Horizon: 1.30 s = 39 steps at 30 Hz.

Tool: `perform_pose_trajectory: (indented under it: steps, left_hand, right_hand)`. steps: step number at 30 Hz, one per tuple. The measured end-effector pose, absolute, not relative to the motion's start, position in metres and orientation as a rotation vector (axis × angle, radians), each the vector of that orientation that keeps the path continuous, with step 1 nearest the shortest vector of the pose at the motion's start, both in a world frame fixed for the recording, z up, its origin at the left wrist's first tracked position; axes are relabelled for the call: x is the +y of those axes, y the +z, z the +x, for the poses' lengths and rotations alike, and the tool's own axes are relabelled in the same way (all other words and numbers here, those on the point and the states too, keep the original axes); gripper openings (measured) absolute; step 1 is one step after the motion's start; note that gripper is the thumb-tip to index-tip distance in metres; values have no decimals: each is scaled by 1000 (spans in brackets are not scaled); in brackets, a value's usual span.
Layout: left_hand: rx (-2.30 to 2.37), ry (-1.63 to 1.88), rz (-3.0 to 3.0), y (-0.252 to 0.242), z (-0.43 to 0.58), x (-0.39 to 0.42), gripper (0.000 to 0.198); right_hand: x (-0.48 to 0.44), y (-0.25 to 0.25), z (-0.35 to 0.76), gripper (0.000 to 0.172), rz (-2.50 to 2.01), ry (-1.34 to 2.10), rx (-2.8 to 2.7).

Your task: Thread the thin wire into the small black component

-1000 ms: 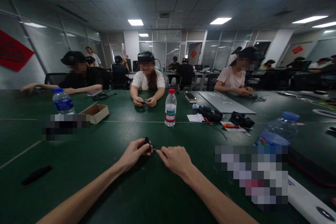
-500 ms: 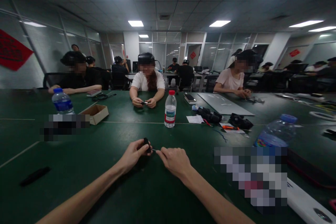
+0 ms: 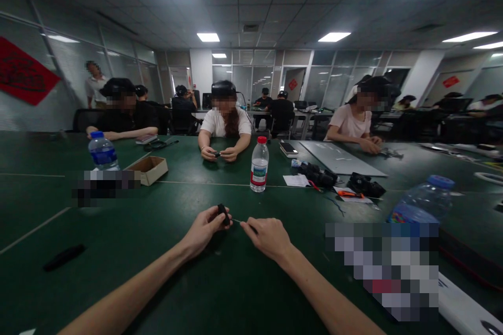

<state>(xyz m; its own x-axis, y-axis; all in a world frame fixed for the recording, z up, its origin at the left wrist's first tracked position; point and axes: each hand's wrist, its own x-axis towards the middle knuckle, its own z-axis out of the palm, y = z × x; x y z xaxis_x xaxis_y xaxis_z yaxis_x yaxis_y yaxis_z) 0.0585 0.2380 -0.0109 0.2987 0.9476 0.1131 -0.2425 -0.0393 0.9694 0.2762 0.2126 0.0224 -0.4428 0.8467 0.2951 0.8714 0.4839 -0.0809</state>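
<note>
Over the near middle of the dark green desk [image 3: 176, 293], the left hand [image 3: 206, 227] has its thumb and fingers clamped on a small black piece [image 3: 223, 213], which is held tilted, its upper end poking out above the fingertips. The right hand [image 3: 271, 238], just beside it, has its fingers curled together around a slim tool with a thin metal shaft [image 3: 236, 220]; the shaft points left at the black piece. The grip hides most of the handle, and at this size I cannot tell whether the tip touches the piece or stops just short.

A long black object [image 3: 64, 258] lies to the left, well apart from both hands. Beyond the hands stands a clear plastic bottle with a red cap [image 3: 259, 167], upright. Farther left are an open-topped tan cardboard box [image 3: 153, 170] and a clear bottle with a blue cap and blue label [image 3: 103, 154]. To the right of the red-capped bottle lie bulky black devices [image 3: 318, 174], an orange tool [image 3: 349, 194] on white paper and a flat grey panel [image 3: 341, 158]. Across the desk, a co-worker in a white top [image 3: 226, 123] holds a small dark item in both hands.
</note>
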Motion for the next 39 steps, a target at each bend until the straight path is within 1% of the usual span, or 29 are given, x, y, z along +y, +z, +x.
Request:
perform_pose_trajectory:
  steps: [8, 14, 24, 30, 39]
  left_hand:
    - [816, 1112, 1229, -10, 58, 236, 50]
    - [772, 1106, 1238, -14, 58, 237, 47]
    - [803, 1067, 1352, -4, 59, 232, 38]
    - [857, 1067, 1353, 0, 61, 228, 40]
    - [849, 1007, 1417, 8, 59, 224, 37]
  right_hand:
    - [211, 24, 274, 48, -1439, -195, -2510]
    - [211, 23, 273, 49, -1484, -222, -2511]
    - [206, 28, 272, 44, -1433, -240, -2590]
    - [202, 30, 270, 46, -1454, -227, -2580]
    - [199, 30, 270, 47, -1495, -180, -2558]
